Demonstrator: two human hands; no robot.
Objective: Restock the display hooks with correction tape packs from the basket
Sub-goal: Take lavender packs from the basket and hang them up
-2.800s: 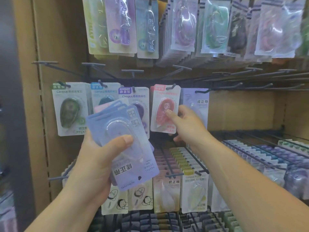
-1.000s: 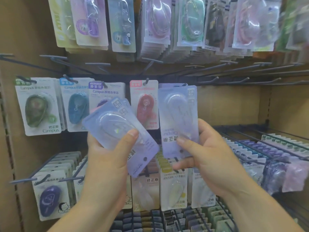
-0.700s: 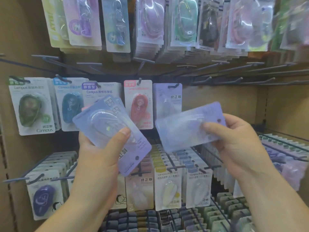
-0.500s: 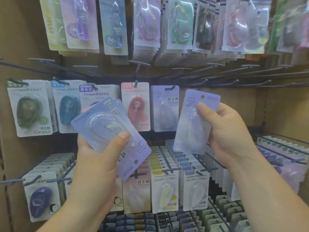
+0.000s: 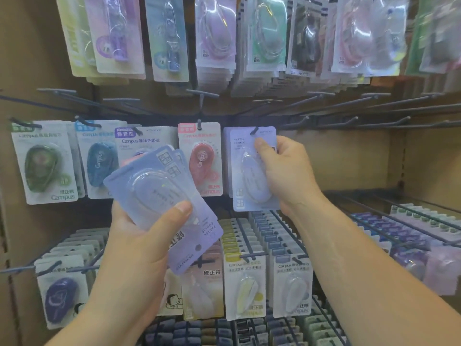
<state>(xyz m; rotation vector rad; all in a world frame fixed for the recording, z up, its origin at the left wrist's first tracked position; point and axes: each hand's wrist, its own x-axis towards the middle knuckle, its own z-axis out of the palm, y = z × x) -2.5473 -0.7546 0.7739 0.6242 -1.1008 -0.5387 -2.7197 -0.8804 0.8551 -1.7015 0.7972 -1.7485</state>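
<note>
Reaching the hook (image 5: 254, 131) now — lilac pack (image 5: 240, 181)

Tan fibreboard display bay (image 5: 25, 71), seen under soft, even light.
Its flat back panel (image 5: 336, 166) is met at the right by a matching side panel (image 5: 434, 158); a dark horizontal metal rail (image 5: 239, 118) is fixed across the back.

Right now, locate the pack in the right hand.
Head view, right of centre: the lilac pack is at the middle-row hook beside the red pack, in the right hand.
</note>
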